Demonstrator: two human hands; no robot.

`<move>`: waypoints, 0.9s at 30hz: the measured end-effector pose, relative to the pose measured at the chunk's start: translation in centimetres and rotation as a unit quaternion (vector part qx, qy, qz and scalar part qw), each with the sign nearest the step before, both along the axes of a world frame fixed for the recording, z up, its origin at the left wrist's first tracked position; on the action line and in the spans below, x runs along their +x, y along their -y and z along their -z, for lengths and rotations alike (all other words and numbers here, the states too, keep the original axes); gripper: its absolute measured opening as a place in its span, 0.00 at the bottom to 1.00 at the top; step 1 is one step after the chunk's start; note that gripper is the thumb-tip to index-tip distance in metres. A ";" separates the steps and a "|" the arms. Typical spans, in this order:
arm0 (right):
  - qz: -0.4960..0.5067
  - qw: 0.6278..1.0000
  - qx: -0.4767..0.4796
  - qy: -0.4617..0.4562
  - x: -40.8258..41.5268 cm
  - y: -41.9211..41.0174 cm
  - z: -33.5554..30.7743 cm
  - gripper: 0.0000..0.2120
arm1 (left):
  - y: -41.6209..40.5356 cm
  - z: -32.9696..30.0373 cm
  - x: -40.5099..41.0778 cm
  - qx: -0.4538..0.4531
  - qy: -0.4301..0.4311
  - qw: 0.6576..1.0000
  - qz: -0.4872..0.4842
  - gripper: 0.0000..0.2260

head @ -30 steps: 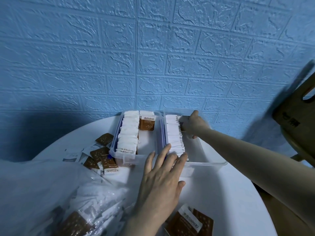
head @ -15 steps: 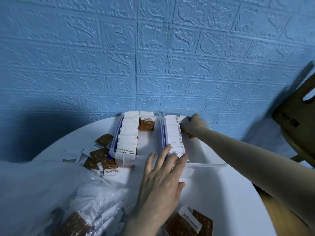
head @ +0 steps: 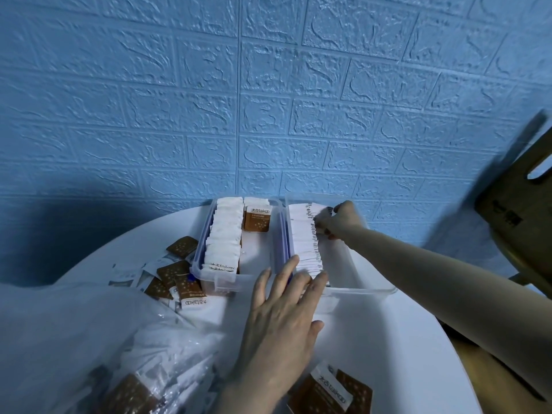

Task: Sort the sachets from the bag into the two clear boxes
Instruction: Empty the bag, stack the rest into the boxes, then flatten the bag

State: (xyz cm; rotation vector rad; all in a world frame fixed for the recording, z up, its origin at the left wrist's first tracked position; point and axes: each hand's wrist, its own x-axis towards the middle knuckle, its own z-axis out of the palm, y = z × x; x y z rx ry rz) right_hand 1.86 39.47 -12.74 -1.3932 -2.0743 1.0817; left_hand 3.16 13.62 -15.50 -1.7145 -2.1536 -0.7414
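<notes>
Paper sachets fill two clear plastic boxes set side by side at the far edge of a round white worktop (head: pixel 373 330), against a blue wall (head: pixel 268 100) embossed in a brick pattern. The left box (head: pixel 209 282) is thin-walled and rectangular; it holds a long upright row of white sachets (head: pixel 225 234) on its left side and one brown sachet (head: pixel 256 221) standing at the far end, with bare floor to the right of the row. The right box (head: pixel 361 289) holds a packed row of white sachets (head: pixel 304 243) along its left wall, and the rest of its floor is open.

The left hand (head: pixel 280 318) lies flat, fingers straight and spread, its fingertips (head: pixel 291 261) resting on the near end of that row and over the box's front rim. The right hand (head: pixel 336 219) reaches in over the right wall, its fingers curled and pinching sachets at the far end of the same row.

Crinkled clear bag (head: pixel 89 354) sprawls over the near left of the worktop, with sachets inside. Loose brown and white sachets (head: pixel 170 276) lie scattered between the bag and the left box. More brown sachets (head: pixel 331 392) lie at the near edge beside the left wrist. A wooden chair (head: pixel 519 210) stands off to the right, clear of the worktop.
</notes>
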 end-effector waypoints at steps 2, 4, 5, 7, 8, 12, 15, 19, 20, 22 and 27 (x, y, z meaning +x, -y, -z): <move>-0.007 0.998 0.026 0.049 -0.1 0.2 -0.1 0.14 | 0.0 0.0 0.0 -0.003 -0.002 1.000 -0.002 0.32; -0.012 0.993 0.059 0.097 -0.3 0.3 0.1 0.11 | 0.0 0.0 0.0 -0.004 -0.002 1.000 -0.002 0.33; -0.015 0.991 0.067 0.119 -0.3 0.4 0.1 0.10 | 0.0 0.0 0.0 -0.005 -0.001 1.000 -0.002 0.33; -0.014 0.986 0.070 0.148 -0.4 0.5 0.1 0.08 | 0.0 0.0 0.0 -0.004 0.002 1.000 -0.001 0.33; -0.013 0.986 0.072 0.148 -0.3 0.5 0.1 0.09 | 0.0 -0.1 0.0 -0.004 0.002 1.000 0.000 0.33; -0.017 0.990 0.072 0.121 -0.1 0.4 0.0 0.12 | 0.0 -0.1 0.0 -0.005 0.003 1.000 0.000 0.33; -0.027 0.991 0.054 0.122 0.1 0.6 -0.4 0.12 | 0.0 0.0 -0.1 -0.007 -0.002 1.000 -0.002 0.33; -0.027 0.993 0.024 0.109 0.4 1.0 -1.0 0.13 | -0.1 0.1 -0.2 0.008 -0.010 1.000 0.001 0.30; -0.025 0.994 0.018 0.109 0.5 1.1 -1.1 0.13 | -0.1 0.1 -0.3 0.020 -0.014 1.000 0.000 0.27; -0.023 0.995 0.004 0.096 0.7 1.1 -1.3 0.13 | -0.3 -0.1 -0.3 0.051 -0.024 0.998 0.000 0.19; -0.019 0.997 -0.007 0.078 0.8 1.4 -1.5 0.13 | -0.2 -0.5 -0.2 0.062 -0.023 0.998 0.001 0.16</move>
